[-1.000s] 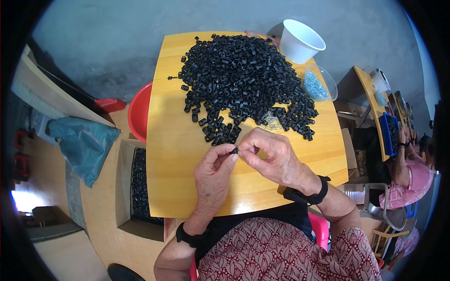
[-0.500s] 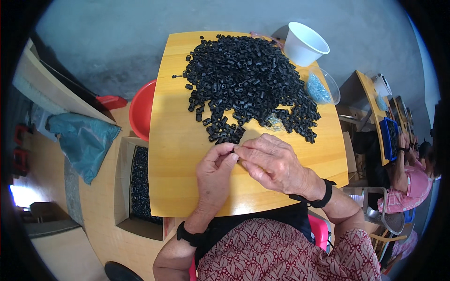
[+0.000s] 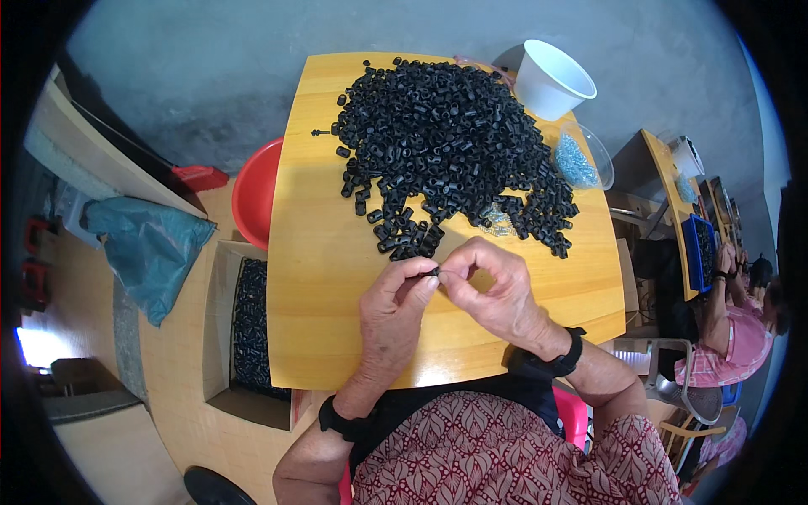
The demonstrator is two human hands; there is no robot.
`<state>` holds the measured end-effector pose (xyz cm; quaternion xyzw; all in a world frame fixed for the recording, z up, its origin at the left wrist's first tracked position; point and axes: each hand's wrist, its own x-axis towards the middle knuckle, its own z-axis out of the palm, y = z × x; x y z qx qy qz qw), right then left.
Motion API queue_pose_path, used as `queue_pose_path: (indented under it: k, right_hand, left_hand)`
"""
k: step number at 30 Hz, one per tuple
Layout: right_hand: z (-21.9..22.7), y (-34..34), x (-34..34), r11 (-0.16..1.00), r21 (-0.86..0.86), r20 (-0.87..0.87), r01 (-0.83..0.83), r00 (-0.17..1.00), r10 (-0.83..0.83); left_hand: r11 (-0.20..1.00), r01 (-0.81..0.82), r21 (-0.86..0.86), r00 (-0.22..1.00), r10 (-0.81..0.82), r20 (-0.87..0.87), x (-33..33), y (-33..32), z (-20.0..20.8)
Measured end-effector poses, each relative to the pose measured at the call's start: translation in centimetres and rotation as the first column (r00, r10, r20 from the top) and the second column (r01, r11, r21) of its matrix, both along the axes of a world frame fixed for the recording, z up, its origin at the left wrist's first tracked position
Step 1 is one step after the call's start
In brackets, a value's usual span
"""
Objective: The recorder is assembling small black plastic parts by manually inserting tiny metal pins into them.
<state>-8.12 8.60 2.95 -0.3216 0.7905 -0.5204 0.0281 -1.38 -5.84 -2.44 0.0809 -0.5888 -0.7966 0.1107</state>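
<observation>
My left hand [image 3: 392,313] pinches a small black plastic piece [image 3: 434,272] between thumb and fingertips, above the near part of the yellow wooden table [image 3: 320,328]. My right hand [image 3: 498,296] meets it from the right, its thumb and forefinger pressed together against the piece. Whatever sits in that right pinch is too small to make out. Just beyond my hands spreads a big heap of short black plastic tube-like pieces [image 3: 442,126]. Among its near right edge lies a small patch of shiny metal bits [image 3: 498,220].
At the table's far right stand a white tub [image 3: 547,88] and a clear bowl [image 3: 602,156] holding bluish small parts [image 3: 576,160]. To the left are a red basin [image 3: 252,194] and a carton [image 3: 217,337] filled with black pieces. A co-worker [image 3: 728,337] sits at another table on the right.
My right hand has turned and its fingers have drawn into a pinch at the black piece, which now shows between my hands. My left hand has shifted slightly right.
</observation>
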Motion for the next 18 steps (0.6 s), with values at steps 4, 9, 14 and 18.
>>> queue_pose_path:
  k: [4, 9, 14, 18]
  right_hand:
    - [-0.1, 0.3, 0.0, 0.997, 0.057, -0.162, -0.059, 0.984, 0.068]
    - [0.7, 0.5, -0.1, 0.982, 0.182, -0.288, -0.059, 0.951, 0.111]
    - [3.0, 0.1, -4.7, 0.979, 0.142, 0.086, -0.149, 0.987, 0.138]
    - [1.3, -1.5, -7.0, 0.915, 0.404, -0.378, 0.003, 0.911, 0.164]
  left_hand:
    - [0.999, 0.03, 0.032, 0.999, -0.031, 0.015, 0.1, -0.2, 0.2]
    - [0.999, -0.003, 0.041, 1.0, 0.002, 0.03, 0.0, 0.1, -0.3]
    - [0.996, -0.041, 0.085, 0.998, 0.037, 0.053, -0.3, 0.1, 0.1]
    - [0.988, -0.073, 0.136, 0.997, 0.071, 0.014, -0.4, -0.1, 0.3]
